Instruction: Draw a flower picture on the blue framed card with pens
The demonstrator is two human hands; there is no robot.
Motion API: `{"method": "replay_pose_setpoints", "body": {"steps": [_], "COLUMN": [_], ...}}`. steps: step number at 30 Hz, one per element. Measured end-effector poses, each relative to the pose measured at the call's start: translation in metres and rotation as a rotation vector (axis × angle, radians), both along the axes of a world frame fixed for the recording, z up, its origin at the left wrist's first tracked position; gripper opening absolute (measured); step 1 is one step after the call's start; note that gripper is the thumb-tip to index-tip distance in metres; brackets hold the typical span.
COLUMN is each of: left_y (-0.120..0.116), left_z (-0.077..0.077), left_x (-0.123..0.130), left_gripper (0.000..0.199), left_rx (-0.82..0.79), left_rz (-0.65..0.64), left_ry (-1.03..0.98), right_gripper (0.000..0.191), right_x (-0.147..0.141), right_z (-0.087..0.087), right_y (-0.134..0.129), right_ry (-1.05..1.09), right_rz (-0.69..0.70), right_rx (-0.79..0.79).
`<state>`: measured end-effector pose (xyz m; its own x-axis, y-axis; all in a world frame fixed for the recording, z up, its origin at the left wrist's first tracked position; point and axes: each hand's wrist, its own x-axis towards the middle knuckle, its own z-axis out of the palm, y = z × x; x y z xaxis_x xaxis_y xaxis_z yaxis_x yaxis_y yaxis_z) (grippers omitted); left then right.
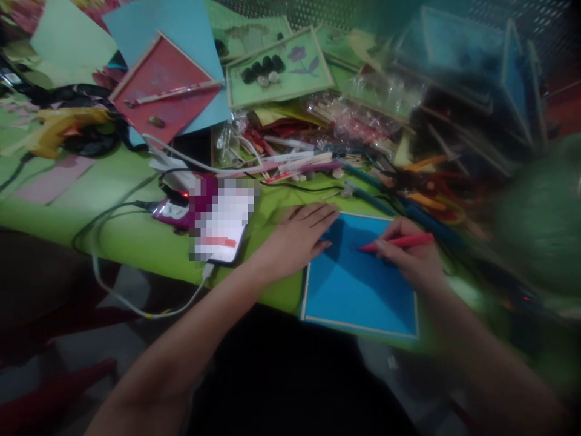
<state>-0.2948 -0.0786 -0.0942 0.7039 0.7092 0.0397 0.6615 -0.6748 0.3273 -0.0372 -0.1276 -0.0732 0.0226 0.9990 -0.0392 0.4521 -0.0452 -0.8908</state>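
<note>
A blue square board (358,303) with a thin pale wooden frame lies on the green table, close to its front edge. My right hand (411,257) grips a red pen (408,240), its tip down at the blue surface in the board's upper half. My left hand (299,239) rests flat across the upper left corner of the board, fingers stretched out. Whether the pen has left any mark is too blurred to tell. Shadows of my hands fall over the board.
A phone (231,224) on a cable lies left of my left hand, by a purple-and-white power strip (172,212). Behind are a red framed board (177,79), a green framed board with stones (299,79) and several pens. A yellow glue gun (63,127) lies far left.
</note>
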Motion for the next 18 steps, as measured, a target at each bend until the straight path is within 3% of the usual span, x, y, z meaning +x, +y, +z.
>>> {"method": "replay_pose_setpoints", "body": {"steps": [6,18], "left_y": [-0.0008,-0.0004], "left_z": [0.0005,-0.0034], "left_x": [0.0002,-0.0004], "left_gripper": [0.055,0.054], "left_rx": [0.009,0.042], "left_rz": [0.001,-0.004], "left_ry": [0.013,0.002], "right_gripper": [0.022,0.024], "right_x": [0.0022,-0.0002], "right_z": [-0.0021,-0.0039], "right_y": [-0.0005,0.0006], "right_ry": [0.011,0.05], "right_rz": [0.014,0.0], "right_rx": [0.013,0.0]}}
